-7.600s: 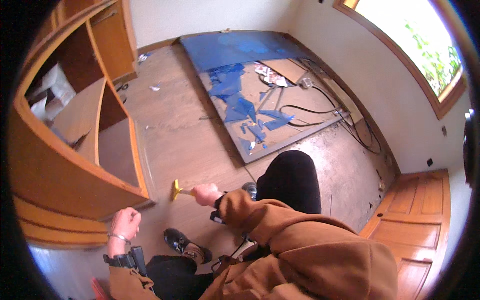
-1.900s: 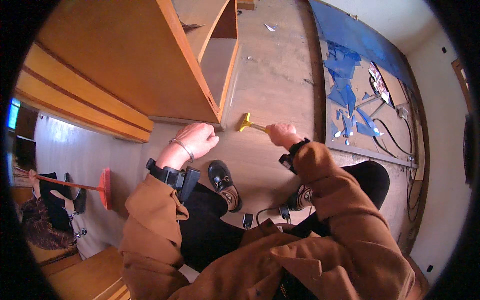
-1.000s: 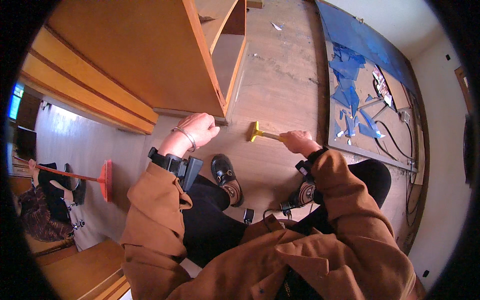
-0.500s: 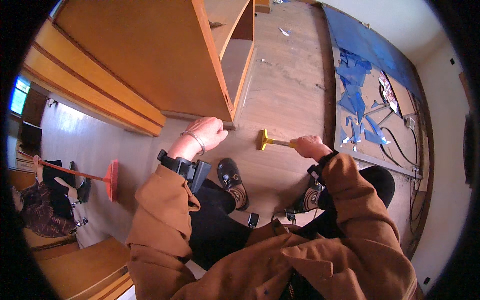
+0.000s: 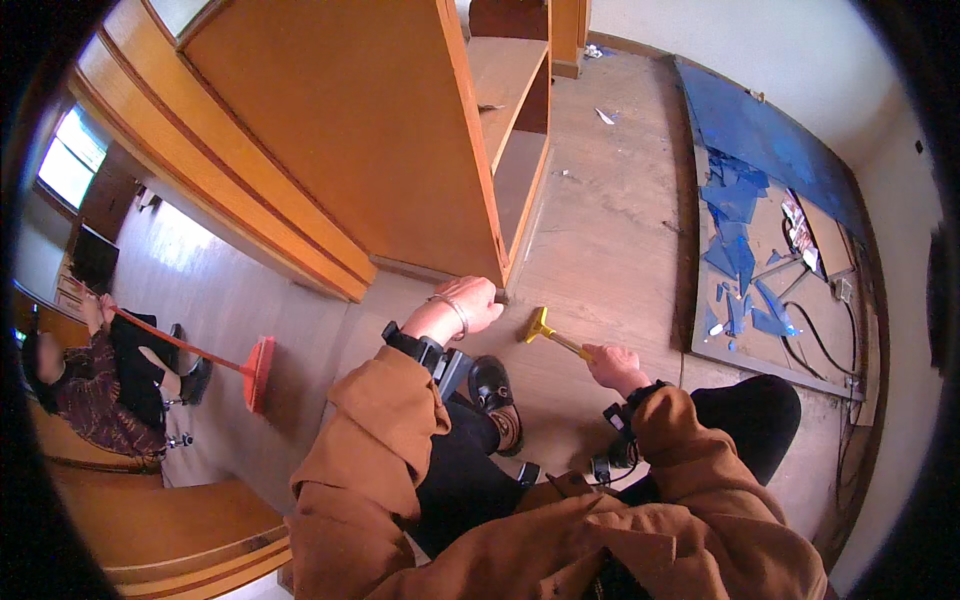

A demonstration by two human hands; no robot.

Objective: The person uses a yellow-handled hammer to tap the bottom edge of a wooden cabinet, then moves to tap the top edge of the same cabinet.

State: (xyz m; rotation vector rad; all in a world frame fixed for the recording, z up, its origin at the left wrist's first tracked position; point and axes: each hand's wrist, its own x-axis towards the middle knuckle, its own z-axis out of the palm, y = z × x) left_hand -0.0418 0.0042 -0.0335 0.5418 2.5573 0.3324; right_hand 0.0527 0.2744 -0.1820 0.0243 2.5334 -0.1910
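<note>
Rear handle of yellow scraper (image 5: 548, 332) buried in closed right hand (image 5: 610, 364), fingertips of left hand (image 5: 472, 304) tucked out of sight against corner of orange wooden cabinet (image 5: 400, 190), cabinet top cropped by frame, second black shoe (image 5: 612, 462) mostly behind brown sleeve.

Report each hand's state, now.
Left hand: curled closed, resting against the wooden cabinet corner.
Right hand: closed on the yellow scraper.

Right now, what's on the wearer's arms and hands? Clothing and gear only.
Both arms are in loose rust-brown coat sleeves. Left hand is bare, with a thin silver bangle and, below it, a black strap carrying a boxy black device. Right hand is bare too, with a similar black strap and device at the cuff. No gloves.
</note>
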